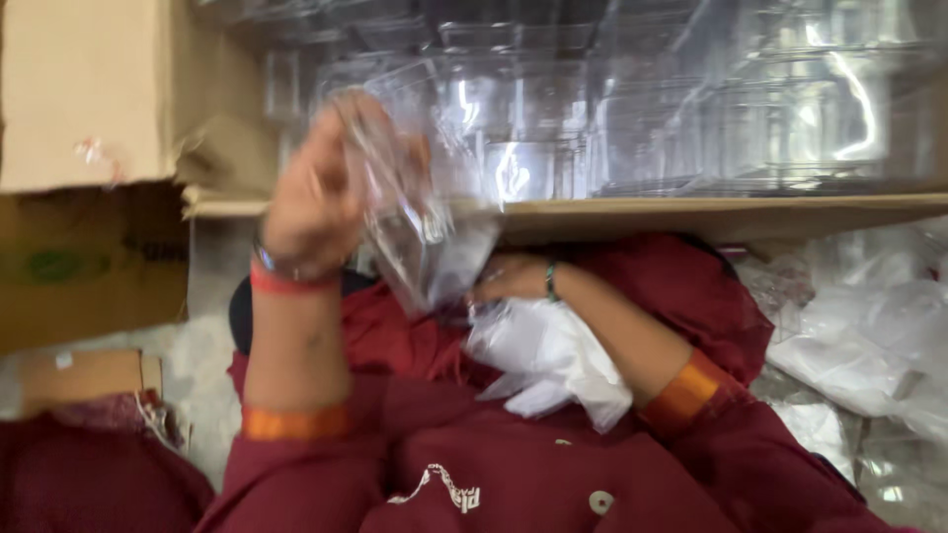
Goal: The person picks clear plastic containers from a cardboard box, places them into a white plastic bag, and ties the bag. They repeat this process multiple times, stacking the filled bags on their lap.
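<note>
Head view, looking down, and the picture is smeared with motion blur. Front and centre is a clear plastic piece [400, 212], crinkled and see-through, held up just below the edge of the cardboard shelf [691, 209] that runs across the frame. The left hand [311, 202] is raised and wrapped around the upper part of that clear piece, fingers curled on it, a red band at the wrist. The right hand [509, 279] sits lower, under the shelf edge, touching the bottom end of the clear piece; it looks closed, but the blur hides exactly how the fingers lie. A green bangle shows on that wrist.

Just below the right hand, bunched against the forearm, lies a white plastic bag [548, 360], crumpled in the lap. Both arms wear dark red sleeves with orange cuffs, and the dark red garment [513, 464] fills the bottom of the frame.

Above the shelf edge: rows of clear plastic containers [691, 109], stacked and glinting. Left of the shelf stands a brown cardboard box [84, 99], its flap hanging down. Right of and below the shelf, a heap of loose clear plastic wrapping [869, 326] spreads out.
</note>
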### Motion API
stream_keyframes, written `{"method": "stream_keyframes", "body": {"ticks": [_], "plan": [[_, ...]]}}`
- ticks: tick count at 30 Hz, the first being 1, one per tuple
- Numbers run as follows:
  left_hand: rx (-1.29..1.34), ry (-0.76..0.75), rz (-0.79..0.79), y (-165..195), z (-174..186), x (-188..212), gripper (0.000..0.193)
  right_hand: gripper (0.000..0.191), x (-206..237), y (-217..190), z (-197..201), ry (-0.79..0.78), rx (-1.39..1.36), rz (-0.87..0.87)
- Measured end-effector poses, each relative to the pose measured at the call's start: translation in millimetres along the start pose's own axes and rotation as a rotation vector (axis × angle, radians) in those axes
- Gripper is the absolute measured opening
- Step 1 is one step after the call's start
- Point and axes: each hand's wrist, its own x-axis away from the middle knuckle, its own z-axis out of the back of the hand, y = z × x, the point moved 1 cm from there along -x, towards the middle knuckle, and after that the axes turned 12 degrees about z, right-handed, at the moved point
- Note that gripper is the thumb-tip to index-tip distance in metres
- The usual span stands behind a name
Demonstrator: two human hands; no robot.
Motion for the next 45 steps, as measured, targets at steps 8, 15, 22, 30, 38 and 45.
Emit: {"method": "stream_keyframes", "body": {"ticks": [8,15,22,30,38,45], "plan": [[-0.133,0.928,0.345,-181.2,35.9,109.3,0.063,0.072,-10.0,24.4,4.3,0.307,0.164,-0.194],[0.049,1.174,0.392,-258.1,64.6,73.4,0.06,0.069,-31.1,59.5,15.3,0.172,0.096,-0.342],[-0.13,1.215,0.44,-266.7,54.1,61.2,0.069,0.057,-44.1,57.3,10.1,0.281,0.19,-0.374],[-0.589,1.168,0.437,-280.4,56.7,43.5,0.059,0.06,-19.3,52.8,1.5,0.454,-0.017,-0.163],[-0.449,1.142,0.535,-266.0,38.9,40.4,0.063,0.073,-5.8,13.0,16.8,0.357,0.103,-0.159],[-0.51,1.044,0.358,-293.0,45.5,35.5,0.06,0.066,-21.2,31.7,5.3,0.467,0.058,-0.417]]}}
